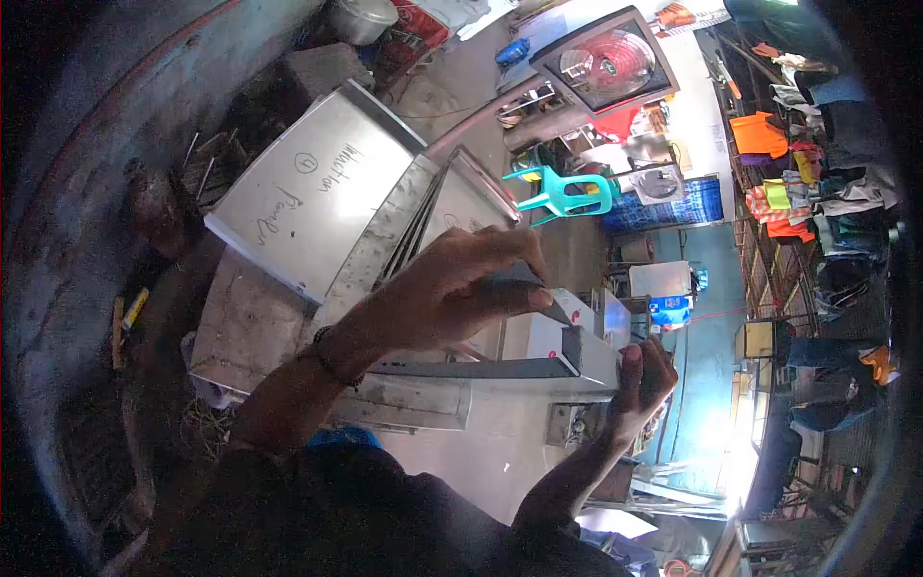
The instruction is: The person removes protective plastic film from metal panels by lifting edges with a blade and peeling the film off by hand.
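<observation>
Left hand point(461, 288): fingers curled, thumb opposed, gripping a grey flat piece point(556, 310) whose tip projects past the thumb. Cannot tell whether this piece is separate from the work below it. Dark band point(332, 358) on the left wrist.

Right hand point(646, 380): closed on the far end of a folded sheet-metal piece point(538, 369), thumb laid against its pale face, fingers bent behind.

Sheet-metal piece: held in front of the torso, between the two hands. A long narrow grey edge runs from under the left forearm to a dark corner; two small red marks sit near that corner.

Left of the hands: a bright metal panel point(322, 183) with handwriting, including a circled 4, lying on a worn work surface point(245, 327). Further panels point(452, 207) lean just beside it.

Beyond: a turquoise plastic chair point(577, 194), a square-framed fan point(608, 67) on a pole, and a blue patterned cloth point(683, 204). Along the right margin, garments point(760, 135) hang near a metal framework.
</observation>
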### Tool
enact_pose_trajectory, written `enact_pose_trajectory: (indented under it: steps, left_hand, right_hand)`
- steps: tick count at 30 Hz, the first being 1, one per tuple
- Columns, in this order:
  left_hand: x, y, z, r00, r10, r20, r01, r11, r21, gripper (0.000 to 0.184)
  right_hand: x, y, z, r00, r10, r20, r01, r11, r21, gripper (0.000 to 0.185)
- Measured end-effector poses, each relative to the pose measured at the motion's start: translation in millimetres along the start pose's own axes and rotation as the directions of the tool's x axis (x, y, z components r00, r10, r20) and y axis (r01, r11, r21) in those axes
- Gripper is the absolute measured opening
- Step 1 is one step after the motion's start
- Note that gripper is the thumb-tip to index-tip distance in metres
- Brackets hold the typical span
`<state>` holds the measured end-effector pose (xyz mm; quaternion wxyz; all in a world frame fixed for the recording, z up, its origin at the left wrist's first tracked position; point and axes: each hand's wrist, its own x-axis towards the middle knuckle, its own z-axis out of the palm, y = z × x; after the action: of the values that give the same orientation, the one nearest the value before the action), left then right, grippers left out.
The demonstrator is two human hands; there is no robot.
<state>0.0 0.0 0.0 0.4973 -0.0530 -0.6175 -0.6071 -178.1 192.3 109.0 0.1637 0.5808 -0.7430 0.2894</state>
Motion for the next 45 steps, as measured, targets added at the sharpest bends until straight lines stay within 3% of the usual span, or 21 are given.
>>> enact_pose_trajectory:
  steps: [3,8,12,14,20,24,26,29,35,39,45]
  left_hand:
    - [2.0,1.8,5.7,1.0,0.014,0.004,-0.014,0.998,-0.067,0.027]
    - [4.0,13.8,-2.2,0.972,-0.211,0.101,0.226,0.958,-0.176,0.029]
    - [4.6,11.1,-1.4,0.978,-0.186,0.098,0.198,0.971,-0.131,0.028]
    - [6.0,18.8,-1.2,0.947,-0.293,0.128,0.316,0.92,-0.233,0.025]
    - [4.9,31.2,-4.3,0.914,-0.374,0.158,0.401,0.894,-0.199,0.025]
    - [0.3,30.6,-2.2,0.909,-0.374,0.185,0.405,0.898,-0.171,0.024]
    - [-1.7,33.4,1.9,0.909,-0.406,0.096,0.414,0.848,-0.331,0.022]
    - [-4.2,26.5,10.1,0.946,-0.324,-0.013,0.309,0.913,-0.266,0.022]
    - [-1.5,31.9,6.7,0.927,-0.367,0.077,0.374,0.889,-0.265,0.023]
    - [-1.6,29.1,6.2,0.936,-0.344,0.07,0.351,0.914,-0.204,0.022]
    - [-1.5,21.5,12.5,0.957,-0.291,0.001,0.28,0.923,-0.265,0.025]
  right_hand:
    - [3.8,2.0,-4.9,1.0,-0.014,-0.014,0.014,0.999,-0.031,0.049]
    - [2.8,3.5,-2.3,1.0,-0.002,-0.03,0.002,1.0,0.024,0.049]
    - [2.2,4.8,-2.4,1.0,0.019,-0.023,-0.018,0.999,0.041,0.05]
    - [1.4,7.3,-3.1,0.999,0.042,-0.011,-0.041,0.997,0.059,0.049]
    - [4.6,5.1,-3.6,1.0,-0.025,-0.014,0.025,1.0,-0.016,0.048]
    - [4.9,3.6,-2.6,1.0,-0.017,-0.016,0.017,1.0,0.003,0.048]
    - [4.6,4.3,-2.3,1.0,0.002,-0.02,-0.001,1.0,0.028,0.048]
    - [3.9,2.5,-2.1,1.0,-0.009,-0.029,0.009,1.0,0.002,0.048]
    - [1.9,6.0,-4.5,1.0,0.009,-0.018,-0.008,1.0,0.028,0.049]
    - [2.3,4.9,-1.0,0.999,-0.019,-0.05,0.019,1.0,0.003,0.048]
    - [4.4,3.4,-1.7,0.999,-0.001,-0.034,0.002,1.0,0.022,0.051]
